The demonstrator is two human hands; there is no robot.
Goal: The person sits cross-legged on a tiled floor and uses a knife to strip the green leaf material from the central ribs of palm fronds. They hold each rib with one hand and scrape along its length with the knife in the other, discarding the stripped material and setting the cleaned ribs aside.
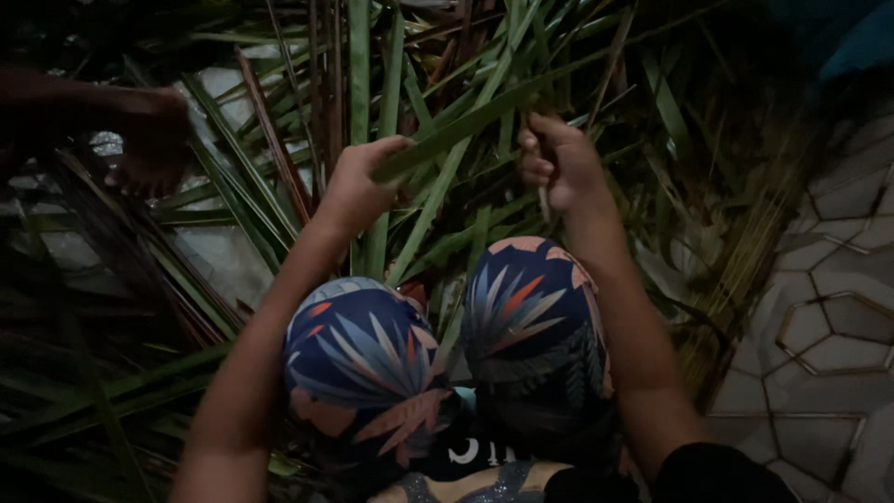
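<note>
My left hand [358, 186] grips the near end of a long green palm leaf strip [484, 116] that slants up to the right. My right hand [557, 163] is closed around the same strip farther along, with a thin pale midrib stick hanging down from the fist. Both hands are held above my knees [447, 326], which are covered in dark blue cloth with a leaf print. Under the hands lies a heap of palm leaves [410, 56].
Another person's bare foot [149, 140] rests on the leaves at the left. Grey patterned paving tiles [829, 307] lie to the right. A bundle of thin pale midribs [745, 270] lies at the right edge of the leaf heap. The scene is dim.
</note>
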